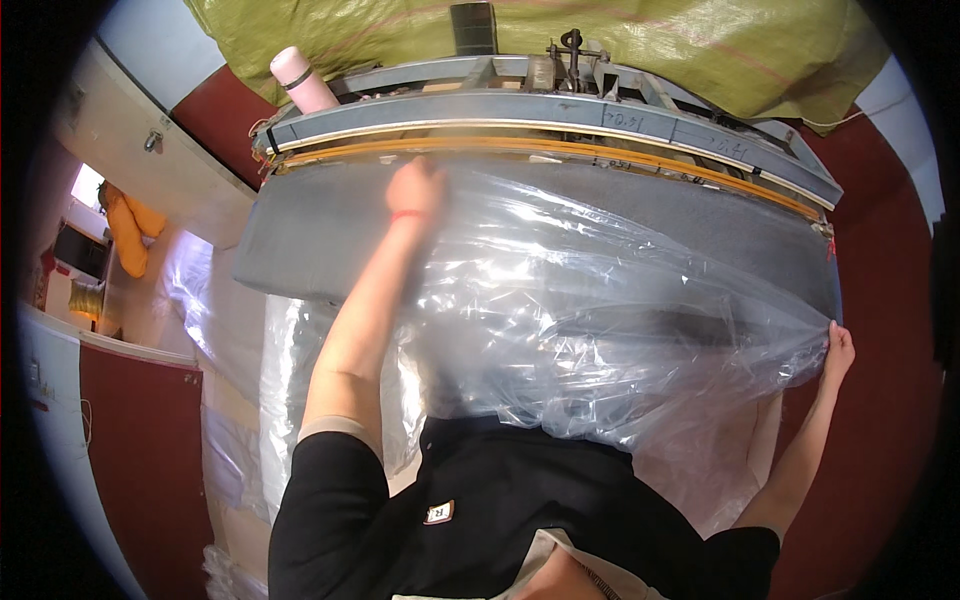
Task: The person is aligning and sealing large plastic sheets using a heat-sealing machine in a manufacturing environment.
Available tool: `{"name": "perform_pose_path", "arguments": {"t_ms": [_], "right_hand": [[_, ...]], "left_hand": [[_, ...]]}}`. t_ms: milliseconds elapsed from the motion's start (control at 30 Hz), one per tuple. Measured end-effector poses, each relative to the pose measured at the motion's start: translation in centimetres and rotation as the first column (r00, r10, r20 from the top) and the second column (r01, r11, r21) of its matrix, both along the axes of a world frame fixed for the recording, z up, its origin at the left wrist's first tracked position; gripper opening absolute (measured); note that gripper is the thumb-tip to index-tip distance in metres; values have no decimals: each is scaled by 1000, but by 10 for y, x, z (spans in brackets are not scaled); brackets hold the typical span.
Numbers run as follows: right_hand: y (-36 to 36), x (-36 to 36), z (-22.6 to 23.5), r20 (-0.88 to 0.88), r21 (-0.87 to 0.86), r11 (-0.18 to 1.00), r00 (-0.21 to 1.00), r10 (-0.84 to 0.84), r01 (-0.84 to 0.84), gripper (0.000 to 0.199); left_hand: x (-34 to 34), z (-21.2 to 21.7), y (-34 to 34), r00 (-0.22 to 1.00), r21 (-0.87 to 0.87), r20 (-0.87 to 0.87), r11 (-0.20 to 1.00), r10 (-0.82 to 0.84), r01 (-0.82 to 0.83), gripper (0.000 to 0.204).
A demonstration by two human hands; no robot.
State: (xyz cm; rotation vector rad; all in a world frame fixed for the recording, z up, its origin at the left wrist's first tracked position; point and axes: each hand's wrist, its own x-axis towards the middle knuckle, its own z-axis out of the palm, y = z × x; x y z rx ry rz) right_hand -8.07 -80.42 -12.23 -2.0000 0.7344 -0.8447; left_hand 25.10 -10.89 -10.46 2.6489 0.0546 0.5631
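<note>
A large clear plastic bag (600,320) lies crumpled across the grey bed (300,240) of a long machine. My left hand (415,190) reaches to the bag's far edge, by the orange strip (640,155) under the machine's grey bar (520,108). It looks blurred and closed on the plastic there. My right hand (838,352) is far out at the right and pinches the bag's right edge, pulling it taut. The film covers my front down to my black shirt (520,500).
A pink bottle (300,80) stands at the machine's back left corner. A green tarp (700,50) hangs behind it. Plastic-wrapped stacks (240,450) stand at my lower left on a red floor (140,440). An orange cloth (130,235) hangs at far left.
</note>
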Motion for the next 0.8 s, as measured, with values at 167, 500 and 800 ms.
{"name": "perform_pose_path", "arguments": {"t_ms": [167,500,800], "right_hand": [[-36,34,-1,9,-211,959,981,-193,190,24],[82,238,-18,243,-93,987,964,-106,132,19],[92,266,-14,260,-26,956,926,-276,292,18]], "left_hand": [[20,-22,6,977,-53,209,997,-38,50,18],[81,-28,106,917,-522,303,850,261,-70,18],[94,-30,111,939,-760,286,642,194,99,16]]}}
